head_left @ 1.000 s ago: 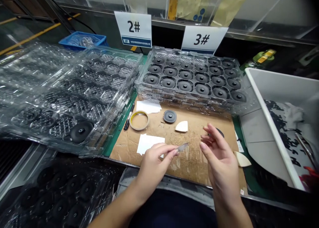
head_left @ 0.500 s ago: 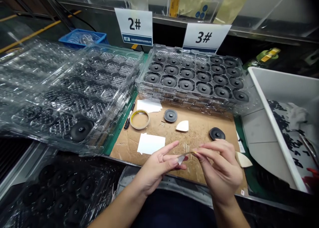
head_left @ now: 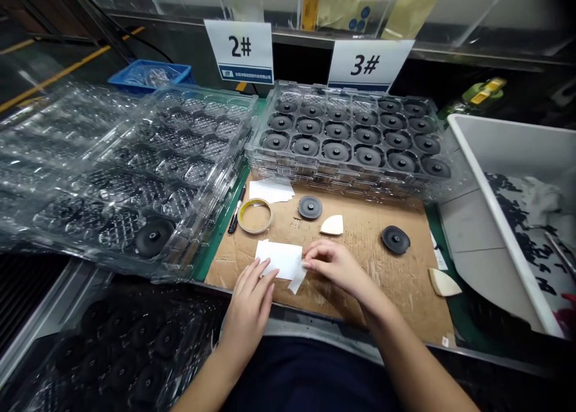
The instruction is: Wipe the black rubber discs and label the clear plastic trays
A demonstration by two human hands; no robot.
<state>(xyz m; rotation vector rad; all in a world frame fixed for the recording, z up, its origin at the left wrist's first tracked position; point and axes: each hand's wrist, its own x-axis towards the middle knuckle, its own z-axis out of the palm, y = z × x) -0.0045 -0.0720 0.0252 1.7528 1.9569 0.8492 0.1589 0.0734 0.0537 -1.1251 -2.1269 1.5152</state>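
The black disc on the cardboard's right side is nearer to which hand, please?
Right. The right hand is left of the black disc, not touching; the left hand is farther left, at the white paper.

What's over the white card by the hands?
Left hand overlaps the white card at lower left; a pale strip, pinched by the right hand, crosses its lower right corner. Surface under the left fingertips: hidden.

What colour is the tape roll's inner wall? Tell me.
Yellow; the inner wall shows best in the head view.
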